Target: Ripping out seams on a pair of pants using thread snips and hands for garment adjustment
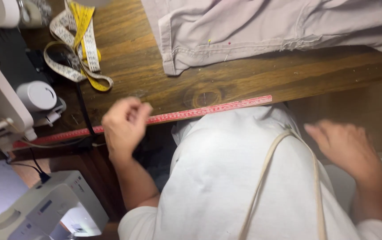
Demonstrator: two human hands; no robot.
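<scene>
My left hand [124, 124] hovers at the front edge of the wooden table [155, 75], fingers curled in, right beside the red measuring strip [208, 109] fixed along that edge; nothing shows inside it. My right hand [344, 144] is off the table to the right, below its edge, fingers apart and holding nothing. A pale grey garment [262, 26] with coloured pins in its hem lies at the back of the table. A thin cream strap [262, 178] hangs over my white shirt.
A yellow and white tape measure [82, 44] lies coiled at the back left. A white sewing machine [0, 98] with a thread spool [37, 95] stands at the left. A second white machine [44, 209] sits lower left, with black cables [84, 111] nearby.
</scene>
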